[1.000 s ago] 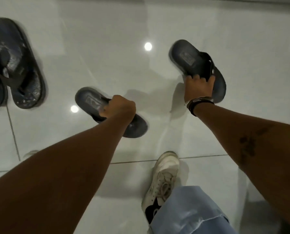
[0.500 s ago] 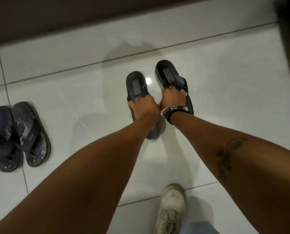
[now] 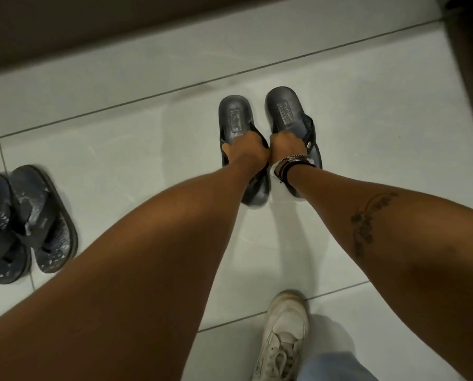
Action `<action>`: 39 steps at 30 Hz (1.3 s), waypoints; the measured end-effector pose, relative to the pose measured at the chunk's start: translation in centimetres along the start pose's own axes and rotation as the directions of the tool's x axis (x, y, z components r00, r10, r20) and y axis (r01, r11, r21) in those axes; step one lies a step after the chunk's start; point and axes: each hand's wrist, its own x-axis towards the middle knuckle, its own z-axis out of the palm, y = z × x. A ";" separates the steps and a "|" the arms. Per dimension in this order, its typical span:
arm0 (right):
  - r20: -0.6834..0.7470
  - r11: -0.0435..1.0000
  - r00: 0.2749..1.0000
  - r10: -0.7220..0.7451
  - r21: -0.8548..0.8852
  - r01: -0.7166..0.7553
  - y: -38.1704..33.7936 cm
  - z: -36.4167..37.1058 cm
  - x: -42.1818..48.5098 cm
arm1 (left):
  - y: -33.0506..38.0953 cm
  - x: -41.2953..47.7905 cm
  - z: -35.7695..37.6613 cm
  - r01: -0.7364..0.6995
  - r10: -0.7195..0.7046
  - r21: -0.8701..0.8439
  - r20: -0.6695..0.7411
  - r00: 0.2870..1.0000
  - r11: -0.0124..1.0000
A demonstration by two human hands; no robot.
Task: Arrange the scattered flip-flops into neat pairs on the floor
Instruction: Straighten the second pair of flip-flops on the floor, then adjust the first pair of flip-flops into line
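Observation:
Two dark grey flip-flops lie side by side on the white tiled floor, heels pointing away from me. My left hand (image 3: 245, 149) grips the strap of the left flip-flop (image 3: 235, 116). My right hand (image 3: 286, 145) grips the strap of the right flip-flop (image 3: 286, 112). Both hands touch each other at the knuckles and cover the straps and toe ends. At the far left, a second pair of dark patterned flip-flops (image 3: 23, 224) sits close together, one overlapping the other slightly.
A dark wall base (image 3: 92, 28) runs along the top of the view, and a dark upright edge (image 3: 469, 64) stands at the top right. My white sneaker (image 3: 283, 334) and a light jeans leg (image 3: 331, 367) are at the bottom.
Both hands have carried the two grey flip-flops from apart to together, and they now lie parallel and closer to the wall. The view has tilted upward.

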 end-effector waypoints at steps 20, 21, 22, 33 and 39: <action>0.219 0.914 0.895 -0.389 -0.033 0.405 -31.6 9.3 -8.6 | -40.3 -11.4 -19.0 0.664 -0.614 0.145 -0.280 0.738 0.733; 0.240 0.917 0.895 -0.376 -0.042 0.396 -33.3 10.1 -8.2 | -41.9 -11.3 -19.4 0.668 -0.620 0.161 -0.265 0.738 0.726; 0.264 0.923 0.897 -0.354 -0.055 0.380 -34.3 10.6 -7.9 | -43.1 -10.9 -19.6 0.668 -0.625 0.177 -0.243 0.741 0.723; 0.326 0.871 0.897 -0.298 -0.292 0.395 -34.7 13.6 -6.8 | -48.3 -8.1 -20.4 0.474 -0.458 0.251 -0.122 0.881 0.844; 0.328 0.867 0.906 -0.266 -0.329 0.374 -35.9 13.4 -7.0 | -49.2 -6.5 -23.2 0.454 -0.427 0.175 -0.169 0.888 0.874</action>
